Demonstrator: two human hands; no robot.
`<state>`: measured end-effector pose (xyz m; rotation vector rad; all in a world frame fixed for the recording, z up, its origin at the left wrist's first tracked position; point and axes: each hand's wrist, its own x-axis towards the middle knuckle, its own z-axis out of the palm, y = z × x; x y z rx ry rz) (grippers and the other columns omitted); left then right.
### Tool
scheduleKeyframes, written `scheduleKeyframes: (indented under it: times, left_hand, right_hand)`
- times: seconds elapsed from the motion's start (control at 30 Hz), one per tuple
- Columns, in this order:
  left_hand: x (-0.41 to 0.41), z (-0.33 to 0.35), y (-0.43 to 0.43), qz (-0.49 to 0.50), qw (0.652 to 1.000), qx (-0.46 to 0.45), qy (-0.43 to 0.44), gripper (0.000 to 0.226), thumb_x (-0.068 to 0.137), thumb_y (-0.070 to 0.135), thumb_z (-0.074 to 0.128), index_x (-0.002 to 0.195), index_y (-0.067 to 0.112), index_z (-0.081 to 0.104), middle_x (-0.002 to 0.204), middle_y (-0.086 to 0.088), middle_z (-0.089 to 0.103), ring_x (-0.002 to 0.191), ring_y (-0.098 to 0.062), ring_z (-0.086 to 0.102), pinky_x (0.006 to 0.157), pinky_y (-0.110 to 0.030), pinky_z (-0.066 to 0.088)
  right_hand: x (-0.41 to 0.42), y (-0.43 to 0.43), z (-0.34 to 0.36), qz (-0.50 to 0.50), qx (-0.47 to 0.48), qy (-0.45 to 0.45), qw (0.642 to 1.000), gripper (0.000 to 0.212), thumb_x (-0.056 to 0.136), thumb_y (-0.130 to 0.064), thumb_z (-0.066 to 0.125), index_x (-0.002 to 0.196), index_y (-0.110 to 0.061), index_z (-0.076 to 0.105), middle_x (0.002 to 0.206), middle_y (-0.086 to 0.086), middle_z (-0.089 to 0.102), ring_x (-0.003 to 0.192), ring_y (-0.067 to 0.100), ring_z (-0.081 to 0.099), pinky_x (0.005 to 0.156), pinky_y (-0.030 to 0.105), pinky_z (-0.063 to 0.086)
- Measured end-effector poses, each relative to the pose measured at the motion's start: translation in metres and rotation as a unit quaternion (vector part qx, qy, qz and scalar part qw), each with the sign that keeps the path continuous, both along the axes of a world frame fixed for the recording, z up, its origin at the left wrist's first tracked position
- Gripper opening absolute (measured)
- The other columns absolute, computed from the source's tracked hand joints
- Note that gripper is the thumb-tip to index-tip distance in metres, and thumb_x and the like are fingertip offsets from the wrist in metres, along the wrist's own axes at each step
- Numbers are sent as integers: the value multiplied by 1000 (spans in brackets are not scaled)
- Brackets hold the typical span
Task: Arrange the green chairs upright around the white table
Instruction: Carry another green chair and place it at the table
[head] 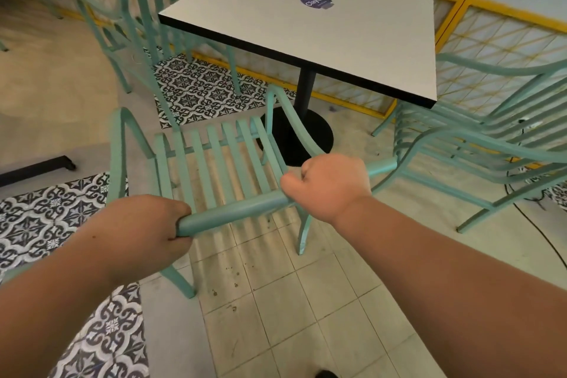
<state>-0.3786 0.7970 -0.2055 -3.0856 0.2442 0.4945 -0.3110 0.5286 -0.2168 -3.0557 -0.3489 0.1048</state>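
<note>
A green slatted chair [214, 159] stands upright in front of me, its seat facing the white table [306, 24]. My left hand [144, 230] grips the left end of the chair's top back rail. My right hand [328, 187] grips the same rail further right. A second green chair [159, 9] stands upright at the table's left side. At the right of the table, a third green chair [491, 138] is seen at a slant, partly cut off by the frame edge.
The table stands on a black post with a round black base [294, 135]. A low yellow-framed lattice fence [478, 40] runs behind it. Patterned tiles [199, 89] cover parts of the floor. A black cable [540, 224] trails on the floor at right.
</note>
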Motion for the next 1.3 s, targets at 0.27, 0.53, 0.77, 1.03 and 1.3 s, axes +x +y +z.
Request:
scheduleKeyframes:
  times: [0.27, 0.53, 0.77, 1.03, 1.3]
  left_hand:
    - [17, -1, 31, -44, 998, 42, -4, 20, 86, 50, 57, 75, 34, 54, 66, 11, 60, 63, -2, 55, 55, -18, 39]
    - [16, 1, 28, -32, 998, 59, -7, 33, 79, 67, 51, 78, 34, 54, 69, 11, 60, 64, -2, 56, 59, -22, 47]
    - [14, 28, -25, 8, 997, -74, -32, 90, 67, 86, 49, 144, 41, 37, 136, 14, 55, 120, -11, 54, 97, -37, 51]
    - [26, 10, -89, -1, 995, -102, -17, 68, 66, 70, 51, 123, 33, 49, 106, 9, 62, 98, -19, 59, 85, -42, 53]
    - [40, -5, -96, -13, 999, -29, -7, 19, 95, 37, 48, 78, 30, 45, 74, 6, 57, 65, -14, 53, 56, -32, 42]
  right_hand:
    - [-11, 25, 1, -26, 16, 12, 999, 52, 94, -55, 30, 63, -21, 53, 61, 0, 53, 60, 23, 57, 66, 36, 49]
    - [-12, 29, 0, -25, -12, -10, 1000, 58, 94, -55, 27, 69, -17, 64, 62, 1, 60, 61, 25, 63, 65, 36, 51]
    - [-11, 29, -3, -37, 1, 1, 999, 56, 91, -56, 25, 61, -19, 55, 55, -2, 51, 52, 23, 53, 59, 34, 44]
    - [-12, 30, 1, -31, -10, -2, 999, 49, 95, -48, 29, 67, -21, 60, 62, -1, 60, 57, 21, 58, 59, 33, 47]
    - [-6, 21, 6, -9, 8, 62, 998, 49, 96, -51, 30, 73, -21, 62, 67, 0, 63, 62, 21, 62, 60, 36, 50]
